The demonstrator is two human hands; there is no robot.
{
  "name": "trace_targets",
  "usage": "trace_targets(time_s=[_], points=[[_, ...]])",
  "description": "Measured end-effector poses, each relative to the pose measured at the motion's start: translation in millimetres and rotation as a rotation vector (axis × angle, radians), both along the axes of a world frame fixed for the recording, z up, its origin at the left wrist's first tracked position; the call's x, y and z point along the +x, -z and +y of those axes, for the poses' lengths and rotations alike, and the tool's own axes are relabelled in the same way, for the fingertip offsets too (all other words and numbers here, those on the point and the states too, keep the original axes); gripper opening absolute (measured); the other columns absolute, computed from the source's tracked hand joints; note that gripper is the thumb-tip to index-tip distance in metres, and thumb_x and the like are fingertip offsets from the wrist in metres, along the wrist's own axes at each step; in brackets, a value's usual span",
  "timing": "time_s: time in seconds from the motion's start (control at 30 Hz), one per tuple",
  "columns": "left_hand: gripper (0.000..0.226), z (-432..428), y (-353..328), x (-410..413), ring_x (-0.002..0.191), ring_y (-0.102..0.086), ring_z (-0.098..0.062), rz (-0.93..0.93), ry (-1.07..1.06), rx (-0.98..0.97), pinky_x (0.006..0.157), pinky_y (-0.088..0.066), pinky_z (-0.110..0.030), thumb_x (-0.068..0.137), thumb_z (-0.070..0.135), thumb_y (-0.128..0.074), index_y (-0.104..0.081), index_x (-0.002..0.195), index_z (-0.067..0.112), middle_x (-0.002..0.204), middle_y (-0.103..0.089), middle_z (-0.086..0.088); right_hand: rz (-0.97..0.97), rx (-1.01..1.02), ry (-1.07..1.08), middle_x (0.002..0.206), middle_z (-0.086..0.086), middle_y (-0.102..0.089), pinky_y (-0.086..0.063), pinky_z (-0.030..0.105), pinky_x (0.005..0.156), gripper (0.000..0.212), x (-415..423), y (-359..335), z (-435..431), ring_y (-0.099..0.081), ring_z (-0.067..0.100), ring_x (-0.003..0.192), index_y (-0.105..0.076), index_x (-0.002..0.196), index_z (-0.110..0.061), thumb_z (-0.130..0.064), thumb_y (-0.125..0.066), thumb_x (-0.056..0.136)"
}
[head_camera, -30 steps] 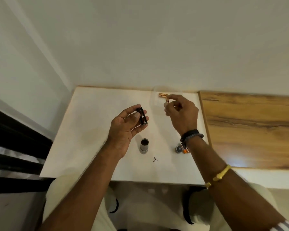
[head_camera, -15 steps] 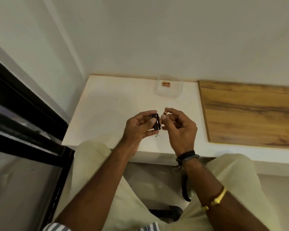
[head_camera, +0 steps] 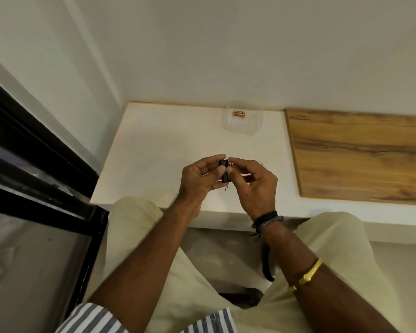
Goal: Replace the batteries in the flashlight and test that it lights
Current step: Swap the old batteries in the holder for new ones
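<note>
Nearest, a gold bangle [head_camera: 309, 275] and black wristbands [head_camera: 267, 218] on the right arm. Beyond, over the near edge of the white tabletop [head_camera: 159, 145], left hand [head_camera: 197, 181] curled round a black battery holder [head_camera: 225, 173], held upright. Right hand [head_camera: 252, 186] pinching a copper-coloured battery [head_camera: 229, 163] (only a sliver visible) against the holder's top end. Farther back, near the wall, a clear plastic tray [head_camera: 255, 127] with two copper batteries [head_camera: 239, 113] lying side by side.

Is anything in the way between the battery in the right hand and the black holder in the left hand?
Nothing visible does. The right hand pinches the battery right at the upper end of the holder, which the left hand grips.
</note>
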State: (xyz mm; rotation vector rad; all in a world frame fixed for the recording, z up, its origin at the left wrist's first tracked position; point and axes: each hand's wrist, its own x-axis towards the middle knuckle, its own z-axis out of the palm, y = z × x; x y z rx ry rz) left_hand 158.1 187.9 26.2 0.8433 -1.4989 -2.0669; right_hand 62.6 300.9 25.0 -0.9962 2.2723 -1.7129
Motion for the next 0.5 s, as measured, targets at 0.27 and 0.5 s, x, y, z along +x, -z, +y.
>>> trace_targets(time_s=[0.27,0.5], points=[[0.028,-0.4,1.3,0.7,0.102,-0.074,-0.028,0.03,-0.009,0.016,0.078,-0.063,-0.04,0.093,0.007,-0.067,-0.07,0.12,0.011,0.113,-0.076,-0.007,0.233,0.007,-0.005,0.096,0.004,-0.076,-0.05,0.01,0.078,0.022,4.6,-1.1,1.2,-0.068,0.015,0.086,-0.078,0.113,-0.008,-0.005,-0.074,0.092],[0.027,-3.6,0.7,0.2,0.107,-0.072,-0.027,0.044,0.017,0.09,0.081,-0.061,-0.036,0.096,0.01,-0.064,-0.067,0.124,0.009,0.116,-0.075,-0.009,0.254,0.035,-0.016,0.098,0.011,-0.072,-0.043,0.002,0.079,0.023,10.2,-0.6,-1.9,-0.063,0.014,0.089,-0.078,0.114,-0.007,-0.005,-0.074,0.091]])
